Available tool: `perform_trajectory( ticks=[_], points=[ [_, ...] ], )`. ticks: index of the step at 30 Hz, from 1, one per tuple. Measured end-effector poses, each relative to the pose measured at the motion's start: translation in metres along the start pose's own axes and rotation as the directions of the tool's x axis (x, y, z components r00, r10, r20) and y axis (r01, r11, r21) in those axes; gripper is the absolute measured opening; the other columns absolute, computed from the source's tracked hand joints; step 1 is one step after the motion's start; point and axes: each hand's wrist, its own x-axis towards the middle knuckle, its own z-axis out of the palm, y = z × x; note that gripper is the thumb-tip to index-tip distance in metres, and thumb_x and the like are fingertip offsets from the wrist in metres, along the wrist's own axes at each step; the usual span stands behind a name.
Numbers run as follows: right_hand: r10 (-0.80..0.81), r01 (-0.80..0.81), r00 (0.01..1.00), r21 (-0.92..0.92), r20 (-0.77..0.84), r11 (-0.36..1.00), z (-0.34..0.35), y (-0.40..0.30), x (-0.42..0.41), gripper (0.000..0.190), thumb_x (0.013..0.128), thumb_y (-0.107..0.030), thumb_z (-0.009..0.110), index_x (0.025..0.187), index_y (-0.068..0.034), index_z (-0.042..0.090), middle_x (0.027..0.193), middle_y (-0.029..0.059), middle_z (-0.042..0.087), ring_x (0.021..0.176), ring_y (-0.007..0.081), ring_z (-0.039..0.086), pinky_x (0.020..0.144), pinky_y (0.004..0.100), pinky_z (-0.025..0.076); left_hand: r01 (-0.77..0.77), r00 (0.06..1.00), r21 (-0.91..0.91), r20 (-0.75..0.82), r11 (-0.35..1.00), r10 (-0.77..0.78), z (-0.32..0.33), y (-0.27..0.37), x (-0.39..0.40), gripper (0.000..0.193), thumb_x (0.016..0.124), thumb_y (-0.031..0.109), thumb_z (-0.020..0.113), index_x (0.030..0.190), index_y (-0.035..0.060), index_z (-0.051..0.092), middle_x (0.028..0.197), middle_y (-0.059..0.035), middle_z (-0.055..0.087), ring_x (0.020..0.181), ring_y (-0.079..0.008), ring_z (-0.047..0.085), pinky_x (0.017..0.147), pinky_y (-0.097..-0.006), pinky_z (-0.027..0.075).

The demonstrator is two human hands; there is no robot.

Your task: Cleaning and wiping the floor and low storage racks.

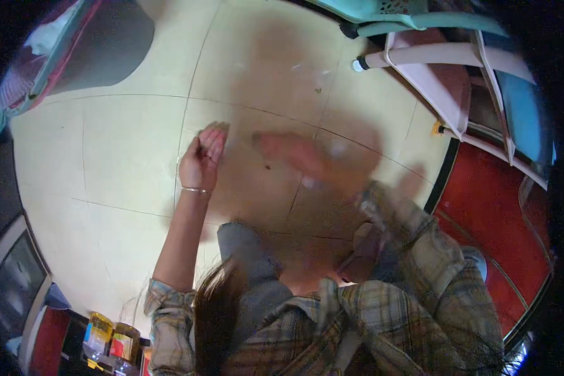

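Note:
My left hand (202,157) is held over the pale tiled floor (127,150), its palm turned inward and its fingers loosely curved. Nothing shows in it, and a thin bracelet (196,190) circles the wrist. My right hand (293,152) is blurred by motion as it reaches across from the right. The blur hides its fingers and whether they hold anything. Below it lies a small dark speck (268,167) on the tiles. Another small bit (318,90) of debris lies farther off. My knee in grey trousers (244,244) shows beneath my plaid shirt (380,315).
A grey bin (108,51) with a bag at its rim stands at upper left. Teal and pale-pink tubular legs (423,55) occupy the upper right, beside a red panel (489,225). Several bottles, including a yellow one (98,326), stand at lower left.

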Motion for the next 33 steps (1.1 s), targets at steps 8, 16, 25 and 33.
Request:
perform_trajectory(
  ticks=[8, 16, 25, 33],
  points=[
    [-0.601, 0.022, 0.763, -0.92, -0.237, 0.391, -0.159, -0.038, 0.004, 0.043, 0.077, -0.001, 0.048, 0.12, -0.005, 0.05, 0.124, 0.0145, 0.05, 0.109, 0.0221, 0.053, 0.091, 0.0315, 0.042, 0.069, 0.998, 0.009, -0.001, 0.998, -0.069, 0.021, -0.007, 0.003, 0.041, 0.095, 0.018, 0.027, 0.121, -0.0123, 0.037, 0.122, -0.0234, 0.046, 0.113, -0.0316, 0.048, 0.099, -0.0353, 0.04],
    [-0.437, 0.384, 0.897, -0.596, 0.061, 0.705, -0.011, -0.01, -0.077, 0.034, 0.09, -0.023, 0.046, 0.118, -0.005, 0.052, 0.121, 0.0115, 0.052, 0.116, 0.0217, 0.046, 0.1, 0.0331, 0.034, 0.071, 0.998, 0.05, -0.007, 0.996, -0.07, 0.005, -0.012, 0.002, 0.041, 0.095, 0.018, 0.028, 0.122, -0.0121, 0.036, 0.121, -0.0221, 0.046, 0.114, -0.0318, 0.046, 0.1, -0.0377, 0.038],
    [-0.059, -0.252, 0.797, -0.419, -0.601, 0.872, -0.048, -0.039, -0.101, 0.03, 0.089, -0.01, 0.041, 0.115, -0.004, 0.055, 0.124, 0.0092, 0.051, 0.118, 0.0216, 0.044, 0.099, 0.0345, 0.034, 0.147, 0.989, 0.139, -0.029, 0.979, -0.145, 0.037, -0.021, 0.005, 0.038, 0.095, 0.017, 0.029, 0.119, -0.0102, 0.039, 0.118, -0.0212, 0.049, 0.113, -0.0318, 0.047, 0.1, -0.0383, 0.038],
    [-0.259, -0.074, 0.78, -0.494, -0.57, 0.866, -0.016, 0.031, -0.138, 0.043, 0.077, 0.002, 0.045, 0.119, -0.004, 0.052, 0.128, 0.0111, 0.047, 0.12, 0.0253, 0.042, 0.1, 0.0322, 0.033, 0.169, 0.986, 0.167, -0.029, 0.971, -0.167, 0.037, -0.045, 0.006, 0.034, 0.093, 0.016, 0.034, 0.114, -0.0098, 0.043, 0.115, -0.0196, 0.051, 0.109, -0.0318, 0.05, 0.098, -0.0382, 0.04]
  ],
)
